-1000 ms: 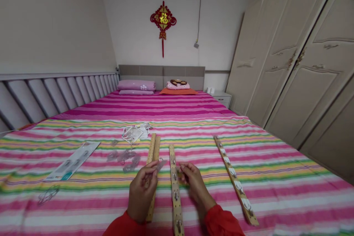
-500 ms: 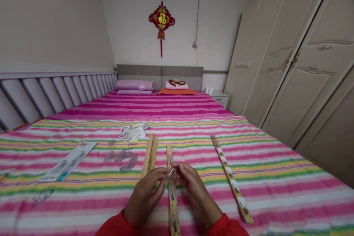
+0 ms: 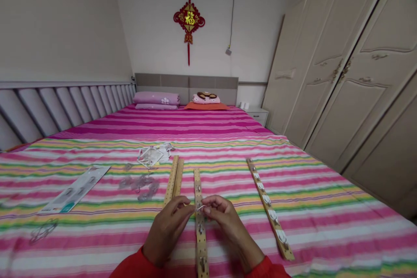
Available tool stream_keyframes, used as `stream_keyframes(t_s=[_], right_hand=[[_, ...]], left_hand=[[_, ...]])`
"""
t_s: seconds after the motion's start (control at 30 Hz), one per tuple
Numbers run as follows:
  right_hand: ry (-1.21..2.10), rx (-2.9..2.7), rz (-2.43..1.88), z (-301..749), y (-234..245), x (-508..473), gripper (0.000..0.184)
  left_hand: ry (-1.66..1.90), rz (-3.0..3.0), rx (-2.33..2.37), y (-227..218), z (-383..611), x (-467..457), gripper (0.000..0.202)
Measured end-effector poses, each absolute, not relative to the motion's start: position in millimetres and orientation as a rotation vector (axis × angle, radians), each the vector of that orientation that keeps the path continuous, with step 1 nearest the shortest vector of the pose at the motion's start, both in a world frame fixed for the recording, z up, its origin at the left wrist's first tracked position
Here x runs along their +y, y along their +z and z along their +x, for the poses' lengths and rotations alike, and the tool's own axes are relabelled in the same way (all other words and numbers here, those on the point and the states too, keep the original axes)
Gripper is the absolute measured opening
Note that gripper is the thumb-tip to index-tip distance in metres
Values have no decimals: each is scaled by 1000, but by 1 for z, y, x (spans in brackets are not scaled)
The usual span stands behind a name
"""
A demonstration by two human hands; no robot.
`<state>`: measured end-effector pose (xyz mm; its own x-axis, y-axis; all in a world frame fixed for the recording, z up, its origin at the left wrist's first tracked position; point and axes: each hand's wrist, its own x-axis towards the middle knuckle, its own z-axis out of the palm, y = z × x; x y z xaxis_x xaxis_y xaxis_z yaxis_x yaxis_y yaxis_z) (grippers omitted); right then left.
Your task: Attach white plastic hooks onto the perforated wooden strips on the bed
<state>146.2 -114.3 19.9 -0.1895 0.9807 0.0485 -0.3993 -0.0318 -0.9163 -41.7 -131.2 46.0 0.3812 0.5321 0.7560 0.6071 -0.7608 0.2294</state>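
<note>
Both my hands meet over a narrow perforated wooden strip (image 3: 197,182) lying lengthwise on the striped bedspread. My left hand (image 3: 169,228) and my right hand (image 3: 224,221) pinch a small clear hook (image 3: 200,208) between their fingertips, just above the strip. A few metal hooks sit lower on the same strip. A pair of bare wooden strips (image 3: 174,178) lies just left of my left hand. To the right, apart from my hands, lies another wooden strip (image 3: 269,206) carrying several white hooks.
Loose clear hooks (image 3: 141,182) and opened packaging (image 3: 151,155) lie left of the strips. A long packaging card (image 3: 76,189) lies further left. Pillows (image 3: 156,97) sit at the bed's head. A cream wardrobe (image 3: 352,78) lines the right wall.
My hands came together from either side of the middle strip and now pinch the small hook jointly over it. The view shifted slightly.
</note>
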Motion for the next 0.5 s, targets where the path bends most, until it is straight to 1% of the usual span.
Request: stream_keyframes(t_s=[0.17,0.33,0.5], right_hand=[[1478,-1107,-776,151,29,-114,28],[1510,-1210,-769,154,38,-119,25],[1574,-1241,-757,152,40,-121,27]], left_hand=[[-1364,-2682,-995,41,-42,-136,22],[-1381,-2670,-976,32,-43,-137,23],[-1445,-2734,-1027,31,-39,-139,22]])
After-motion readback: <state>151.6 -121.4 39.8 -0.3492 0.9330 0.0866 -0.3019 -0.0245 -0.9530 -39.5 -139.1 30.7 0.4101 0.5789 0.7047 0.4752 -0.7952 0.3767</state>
